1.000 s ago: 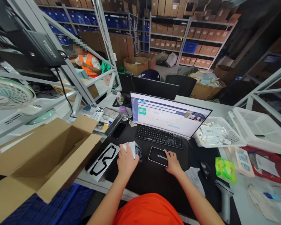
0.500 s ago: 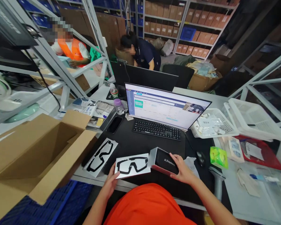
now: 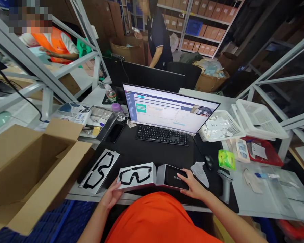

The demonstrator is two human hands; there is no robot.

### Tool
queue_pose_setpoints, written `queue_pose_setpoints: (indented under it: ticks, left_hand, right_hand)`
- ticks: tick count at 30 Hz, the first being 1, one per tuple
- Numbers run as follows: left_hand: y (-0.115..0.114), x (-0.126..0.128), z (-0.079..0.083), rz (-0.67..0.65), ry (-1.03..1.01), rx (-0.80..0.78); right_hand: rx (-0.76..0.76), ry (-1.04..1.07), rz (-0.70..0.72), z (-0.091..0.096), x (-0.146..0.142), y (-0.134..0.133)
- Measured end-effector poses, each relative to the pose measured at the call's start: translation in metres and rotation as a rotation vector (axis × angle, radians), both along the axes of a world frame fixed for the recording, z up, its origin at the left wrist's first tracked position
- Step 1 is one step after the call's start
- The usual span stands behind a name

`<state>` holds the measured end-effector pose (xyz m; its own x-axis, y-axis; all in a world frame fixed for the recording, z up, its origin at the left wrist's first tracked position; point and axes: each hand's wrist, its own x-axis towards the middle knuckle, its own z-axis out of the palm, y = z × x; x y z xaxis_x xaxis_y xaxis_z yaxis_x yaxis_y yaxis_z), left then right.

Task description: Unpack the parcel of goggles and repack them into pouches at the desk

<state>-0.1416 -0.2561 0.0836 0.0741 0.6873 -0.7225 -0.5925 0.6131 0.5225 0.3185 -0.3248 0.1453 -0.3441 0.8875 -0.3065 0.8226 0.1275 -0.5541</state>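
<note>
My left hand (image 3: pixel 111 195) is closed on the left end of a white box lid (image 3: pixel 142 187) printed with black sport glasses. Beside its right end lies an open box (image 3: pixel 161 175) with a black case (image 3: pixel 173 176) inside. I cannot tell whether lid and box are joined. My right hand (image 3: pixel 194 186) grips the right end of the open box, thumb below and fingers over the case. A second box with the same glasses picture (image 3: pixel 101 170) lies tilted on the black desk mat, left of my left hand.
An open cardboard carton (image 3: pixel 58 175) stands at the left. Behind the boxes are a keyboard (image 3: pixel 162 135) and a lit monitor (image 3: pixel 167 108). To the right lie a grey cloth (image 3: pixel 200 172), a mouse (image 3: pixel 209 162), a scanner (image 3: pixel 226 185) and a green packet (image 3: pixel 226 159). Two co-workers are beyond the desk.
The lid and the open box have come closer together, end to end. My view has shifted right and down. The co-worker in dark clothes has straightened up, holding something small and white.
</note>
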Motion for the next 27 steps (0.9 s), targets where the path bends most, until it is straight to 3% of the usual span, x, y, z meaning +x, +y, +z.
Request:
queue_pose_setpoints:
  ticks: [6, 16, 22, 27]
  left_hand:
    - [0.005, -0.007, 0.001, -0.019, 0.02, -0.031]
    - [0.011, -0.003, -0.008, -0.142, 0.042, 0.142]
    - [0.007, 0.007, -0.009, -0.124, 0.063, 0.162]
    - [0.006, 0.008, -0.005, -0.2, 0.071, 0.185]
  right_hand:
    - [-0.047, 0.03, 0.009, 0.004, -0.009, 0.01]
    - [0.012, -0.039, 0.128, -0.005, 0.0, 0.027]
    - [0.031, -0.11, 0.161, -0.007, -0.013, 0.024]
    - [0.013, -0.135, 0.181, -0.004, -0.025, 0.021]
